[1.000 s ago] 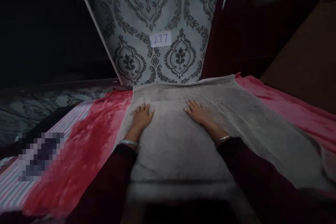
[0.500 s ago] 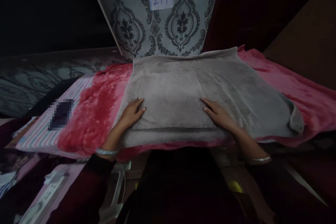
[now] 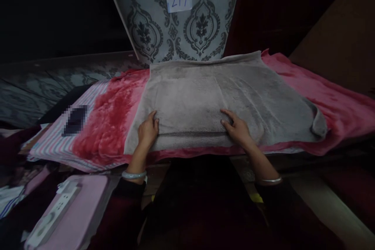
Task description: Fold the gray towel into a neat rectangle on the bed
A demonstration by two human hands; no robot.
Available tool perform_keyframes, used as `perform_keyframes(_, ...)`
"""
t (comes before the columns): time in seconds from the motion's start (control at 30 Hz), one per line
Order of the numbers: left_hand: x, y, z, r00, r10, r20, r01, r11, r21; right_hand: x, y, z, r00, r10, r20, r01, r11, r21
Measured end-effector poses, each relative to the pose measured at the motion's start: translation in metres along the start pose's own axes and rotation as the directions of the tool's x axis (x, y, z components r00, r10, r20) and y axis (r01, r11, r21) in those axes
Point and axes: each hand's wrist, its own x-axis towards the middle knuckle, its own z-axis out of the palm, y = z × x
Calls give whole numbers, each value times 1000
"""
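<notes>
A plush grey cloth (image 3: 281, 113), like a towel or small blanket, is spread out over a red and pink blanket (image 3: 102, 133). On its left half lies a flat grey rectangle (image 3: 187, 101) of the same plush material; whether it is a separate piece I cannot tell. My left hand (image 3: 148, 129) rests at the rectangle's near left corner, fingers apart. At the near right side, my right hand (image 3: 236, 127) touches the cloth with its index finger and thumb stretched out. Neither hand has cloth gripped in it. The cloth's right corner is curled up.
A striped sheet (image 3: 55, 136) with a blurred dark item (image 3: 75, 120) lies at the left. Below it, a white power strip (image 3: 55, 215) sits on a pink stool-like surface (image 3: 84, 203). Patterned wallpaper bears a paper marked 277 (image 3: 179, 0).
Both hands sit slightly closer to the rectangle's near edge, and the left hand is turned more upright. The view has shifted a little, showing more of the pink surface.
</notes>
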Motion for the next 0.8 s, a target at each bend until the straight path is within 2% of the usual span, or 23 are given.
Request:
perform_keyframes(0.17, 0, -6, 2, 999, -4, -46, 1, 997, -75, 1, 0, -3, 998, 54, 38, -55, 998, 35)
perform_keyframes(0.37, 4, -17, 1, 999, -8, -45, -2, 977, -214, 1, 2, -14, 996, 83, 44, -90, 975, 204)
perform_keyframes(0.47, 4, -20, 2, 999, 4, -53, -17, 971, -238, -5, 3, -18, 990, 82, 115, -108, 965, 240)
perform_keyframes(0.63, 0, -19, 5, 995, -2, -95, -22, 968, -250, -15, 5, -23, 977, -95, 192, 50, 973, 226)
perform_keyframes(0.8, -4, -20, 4, 998, -21, -52, 2, 940, -342, -22, 0, -20, 984, -151, 100, 129, 972, 198)
